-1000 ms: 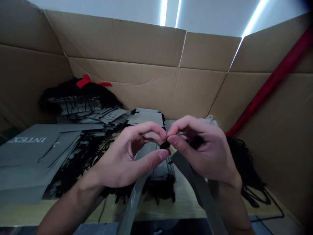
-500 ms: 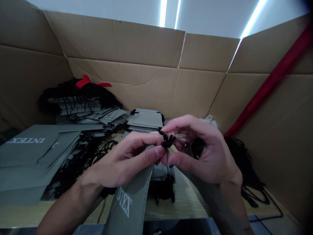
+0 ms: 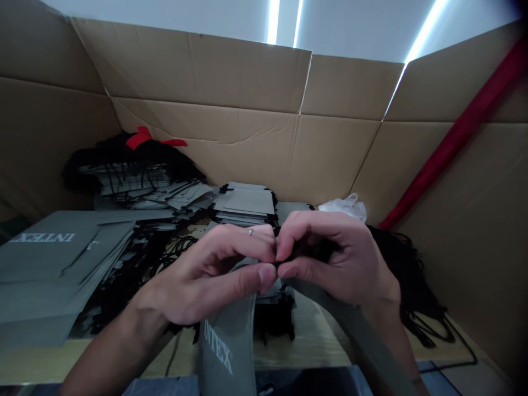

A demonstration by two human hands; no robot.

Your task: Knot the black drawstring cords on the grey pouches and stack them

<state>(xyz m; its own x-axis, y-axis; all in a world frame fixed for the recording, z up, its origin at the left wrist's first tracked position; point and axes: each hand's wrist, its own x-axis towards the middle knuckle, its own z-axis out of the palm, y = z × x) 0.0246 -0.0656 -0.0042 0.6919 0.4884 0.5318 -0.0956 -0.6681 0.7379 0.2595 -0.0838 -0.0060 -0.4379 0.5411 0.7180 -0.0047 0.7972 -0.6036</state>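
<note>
My left hand (image 3: 210, 283) is closed, thumb and fingers pinching a short bit of black cord (image 3: 277, 265). Fingertip to fingertip with it, my right hand (image 3: 344, 258) pinches the same cord from the other side. Most of the cord is hidden by the fingers, so any knot cannot be made out. A grey sheet (image 3: 231, 346) lettered INTEX hangs bent below my left hand, and a grey strip (image 3: 350, 324) runs down under my right. Behind the hands lies a stack of grey pieces (image 3: 245, 199) with black cord ends.
Large grey INTEX sheets (image 3: 45, 269) lie at the left, with black cords (image 3: 175, 250) beside them. A corded pile (image 3: 132, 176) stands behind. On the right are a clear plastic bag (image 3: 348, 208) and black cords (image 3: 406, 275). Cardboard walls (image 3: 206, 121) surround the table.
The black knot and loose ends that showed between my fingers are now covered. My right hand has lowered and closed its fingertips on the cord, against my left.
</note>
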